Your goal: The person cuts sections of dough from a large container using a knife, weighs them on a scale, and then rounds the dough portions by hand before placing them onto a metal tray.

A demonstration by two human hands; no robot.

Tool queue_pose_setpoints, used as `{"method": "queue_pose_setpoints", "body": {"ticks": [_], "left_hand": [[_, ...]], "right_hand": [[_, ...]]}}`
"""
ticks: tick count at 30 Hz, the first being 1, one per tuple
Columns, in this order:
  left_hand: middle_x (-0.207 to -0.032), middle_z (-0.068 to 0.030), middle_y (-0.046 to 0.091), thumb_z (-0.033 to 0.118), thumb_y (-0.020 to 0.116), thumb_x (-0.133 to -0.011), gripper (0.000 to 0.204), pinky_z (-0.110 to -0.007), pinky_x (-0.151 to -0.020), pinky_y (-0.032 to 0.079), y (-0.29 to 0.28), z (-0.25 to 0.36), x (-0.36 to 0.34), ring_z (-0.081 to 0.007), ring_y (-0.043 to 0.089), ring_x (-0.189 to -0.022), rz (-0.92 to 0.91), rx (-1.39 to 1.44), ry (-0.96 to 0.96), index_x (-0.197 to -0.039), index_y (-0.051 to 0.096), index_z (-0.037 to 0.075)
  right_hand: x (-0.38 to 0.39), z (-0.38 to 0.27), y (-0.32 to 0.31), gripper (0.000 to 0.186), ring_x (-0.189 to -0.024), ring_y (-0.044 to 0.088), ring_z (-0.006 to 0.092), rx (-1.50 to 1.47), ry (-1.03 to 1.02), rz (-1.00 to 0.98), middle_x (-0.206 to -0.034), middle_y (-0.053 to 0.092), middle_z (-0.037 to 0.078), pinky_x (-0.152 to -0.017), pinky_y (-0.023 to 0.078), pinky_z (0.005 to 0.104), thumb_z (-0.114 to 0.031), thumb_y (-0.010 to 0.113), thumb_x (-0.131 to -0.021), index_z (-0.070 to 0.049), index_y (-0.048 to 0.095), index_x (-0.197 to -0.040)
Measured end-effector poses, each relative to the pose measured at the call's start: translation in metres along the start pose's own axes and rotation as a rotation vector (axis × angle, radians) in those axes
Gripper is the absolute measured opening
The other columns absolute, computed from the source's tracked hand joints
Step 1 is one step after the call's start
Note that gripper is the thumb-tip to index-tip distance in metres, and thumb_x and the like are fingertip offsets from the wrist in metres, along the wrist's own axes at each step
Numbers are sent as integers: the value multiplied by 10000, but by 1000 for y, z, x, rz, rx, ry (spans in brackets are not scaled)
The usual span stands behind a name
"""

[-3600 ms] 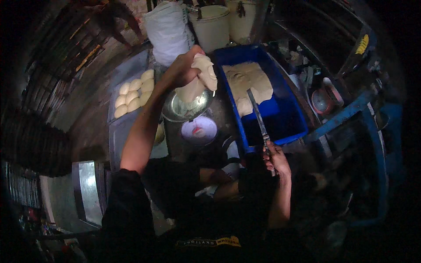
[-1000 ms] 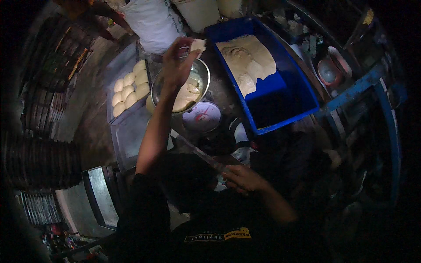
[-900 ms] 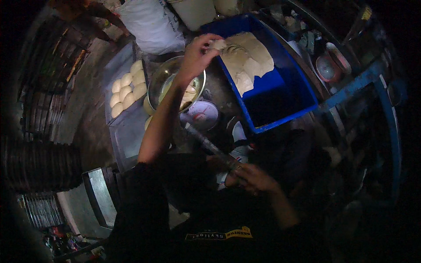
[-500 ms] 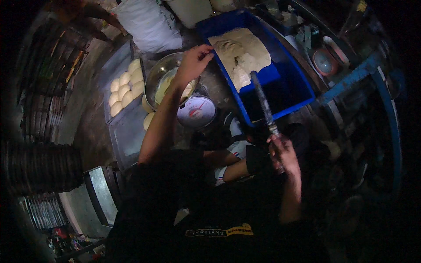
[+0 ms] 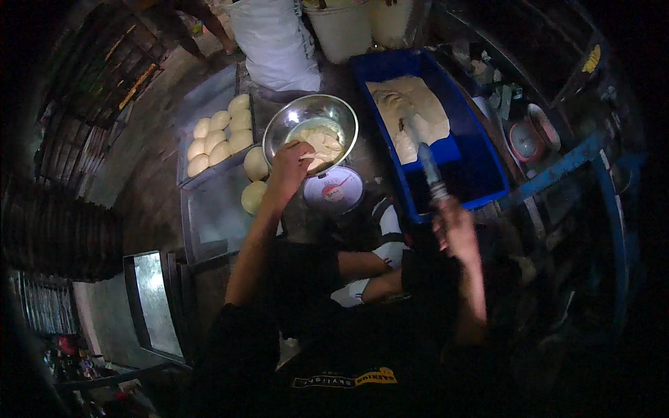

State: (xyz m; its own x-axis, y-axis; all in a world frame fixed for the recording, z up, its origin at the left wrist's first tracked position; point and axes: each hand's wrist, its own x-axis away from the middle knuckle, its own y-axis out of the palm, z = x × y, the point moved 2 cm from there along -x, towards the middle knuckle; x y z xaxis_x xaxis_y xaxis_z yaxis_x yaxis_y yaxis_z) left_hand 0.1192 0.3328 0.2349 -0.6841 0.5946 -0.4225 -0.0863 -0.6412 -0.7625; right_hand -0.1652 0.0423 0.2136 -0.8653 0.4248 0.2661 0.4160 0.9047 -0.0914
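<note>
My left hand (image 5: 287, 171) reaches over the near left rim of a shiny metal bowl (image 5: 274, 125). Its fingers are closed on the edge of a piece of pale dough (image 5: 326, 143) inside. The bowl sits at a weighing scale, whose round dial (image 5: 334, 190) faces me. My right hand (image 5: 456, 228) grips the handle of a long-bladed knife (image 5: 428, 164), blurred by motion. The blade points away from me over a blue tub (image 5: 481, 161). A large slab of dough (image 5: 426, 111) lies in the tub's far part, its near edge ragged.
Left of the bowl, a metal tray (image 5: 209, 90) holds several round dough balls (image 5: 219, 139). A nearer tray (image 5: 212, 223) has two more balls (image 5: 254, 198) along its right side. A white sack (image 5: 275, 45) and a pale bucket (image 5: 340, 29) stand behind. A blue frame (image 5: 557, 169) is at right.
My left hand has come back from the blue tub's left edge to the dough in the bowl. The knife remains in my right hand, over the tub. The whole view has shifted.
</note>
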Motion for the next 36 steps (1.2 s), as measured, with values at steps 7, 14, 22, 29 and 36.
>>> {"method": "queue_pose_setpoints", "body": {"ticks": [7,14,22,29,36], "left_hand": [[-910,-94,734,-40,733,-805,354,-299,-769,579,-30,-3,-8,-147,713,-862,73,385,-103,-1121,598,40],[-918,-64,734,-6,756,-799,330,-300,-800,557,-47,51,-21,-153,704,-870,48,418,-119,-1108,651,45],[-961,-73,735,88,763,-815,200,-302,-846,519,-14,93,-69,-171,688,-925,121,219,125,-997,717,21],[-1014,-167,722,192,748,-827,292,-348,-908,504,175,119,-128,-270,683,-994,-258,527,-214,-1026,710,-19],[-1260,-223,626,365,583,-885,450,-464,-1053,407,352,45,-150,-366,562,-1218,-675,-445,-8,-1120,701,0]], "right_hand": [[9,6,140,286,-456,513,147,85,-274,-246,-611,531,68,-448,408,331,-296,474,-1036,-31,582,-1028],[-54,-70,223,298,-444,480,124,-68,30,-430,-665,533,34,-362,370,307,-304,433,-1047,-44,554,-1125],[-15,-1,153,303,-482,482,92,-227,0,-321,-663,538,2,-411,386,269,-329,492,-1041,-85,601,-1183],[-5,34,-58,302,-539,543,150,271,-156,415,-628,534,68,-502,406,343,-291,483,-1046,-1,566,-1041],[-54,82,-135,363,-1030,625,453,966,-106,675,-1211,604,277,-819,514,504,-187,469,-989,-47,517,-1320]]}}
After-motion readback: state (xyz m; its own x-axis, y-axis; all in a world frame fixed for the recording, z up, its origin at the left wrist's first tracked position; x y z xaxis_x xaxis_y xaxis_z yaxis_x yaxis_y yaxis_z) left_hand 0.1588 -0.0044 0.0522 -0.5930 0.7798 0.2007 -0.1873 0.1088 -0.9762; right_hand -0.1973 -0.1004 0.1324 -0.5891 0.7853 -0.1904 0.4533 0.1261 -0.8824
